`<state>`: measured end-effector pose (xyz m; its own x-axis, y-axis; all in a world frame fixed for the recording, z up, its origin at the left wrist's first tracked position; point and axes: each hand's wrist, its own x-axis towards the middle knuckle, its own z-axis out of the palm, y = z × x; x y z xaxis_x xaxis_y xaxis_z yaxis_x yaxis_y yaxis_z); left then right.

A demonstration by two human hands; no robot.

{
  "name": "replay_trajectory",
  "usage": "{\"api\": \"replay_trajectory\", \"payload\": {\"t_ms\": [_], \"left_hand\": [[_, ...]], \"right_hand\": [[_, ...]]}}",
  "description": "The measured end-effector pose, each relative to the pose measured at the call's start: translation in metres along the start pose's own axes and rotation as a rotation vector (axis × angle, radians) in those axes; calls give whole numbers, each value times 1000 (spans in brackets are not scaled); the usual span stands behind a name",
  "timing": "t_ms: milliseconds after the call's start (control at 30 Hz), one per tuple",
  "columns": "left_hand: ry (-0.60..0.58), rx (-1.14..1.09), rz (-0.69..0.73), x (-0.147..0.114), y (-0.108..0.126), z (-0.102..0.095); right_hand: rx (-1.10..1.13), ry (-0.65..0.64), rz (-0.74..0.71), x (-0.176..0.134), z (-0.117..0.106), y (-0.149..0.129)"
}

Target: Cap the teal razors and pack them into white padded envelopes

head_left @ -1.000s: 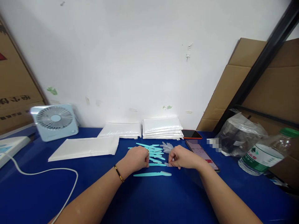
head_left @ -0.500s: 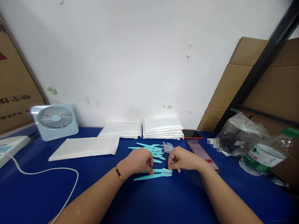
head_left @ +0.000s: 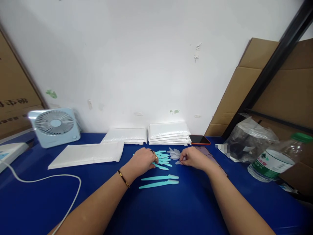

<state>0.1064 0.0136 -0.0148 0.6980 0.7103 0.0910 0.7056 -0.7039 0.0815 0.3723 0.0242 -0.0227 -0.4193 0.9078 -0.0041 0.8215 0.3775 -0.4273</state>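
Observation:
My left hand (head_left: 144, 160) reaches over a pile of turquoise eyebrow razors (head_left: 164, 160), its fingers closed around the handle of one at the pile's near side. My right hand (head_left: 192, 157) pinches at the near edge of a small heap of translucent blade caps (head_left: 174, 152). One cap shows at its fingertips, partly hidden. Closer to me, two eyebrow razors lie side by side on the blue table, an upper razor (head_left: 160, 178) and a lower razor (head_left: 158, 184), heads to the right with pale covers over the blades.
White padded envelopes lie by the wall in a left stack (head_left: 124, 135) and a right stack (head_left: 169, 133). A single envelope (head_left: 85, 155) rests near a fan (head_left: 55, 127). To the right are two phones, a bagged dark object (head_left: 246, 143) and a bottle (head_left: 274, 163). A white cable (head_left: 49, 178) crosses the left.
Both hands have moved away from the upper of the two separate razors, which now lies free. My left hand went to the razor pile, my right to the caps.

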Motion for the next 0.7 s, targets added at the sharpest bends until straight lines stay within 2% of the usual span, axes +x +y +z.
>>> {"api": "replay_trajectory", "payload": {"t_ms": [233, 567, 700], "left_hand": [[56, 43, 68, 4, 4, 8], [79, 67, 2, 10, 11, 25], [90, 50, -28, 8, 12, 22]], "right_hand": [[102, -163, -79, -4, 1, -11], [34, -37, -185, 3, 24, -35], [-24, -32, -182, 2, 23, -37]]}}
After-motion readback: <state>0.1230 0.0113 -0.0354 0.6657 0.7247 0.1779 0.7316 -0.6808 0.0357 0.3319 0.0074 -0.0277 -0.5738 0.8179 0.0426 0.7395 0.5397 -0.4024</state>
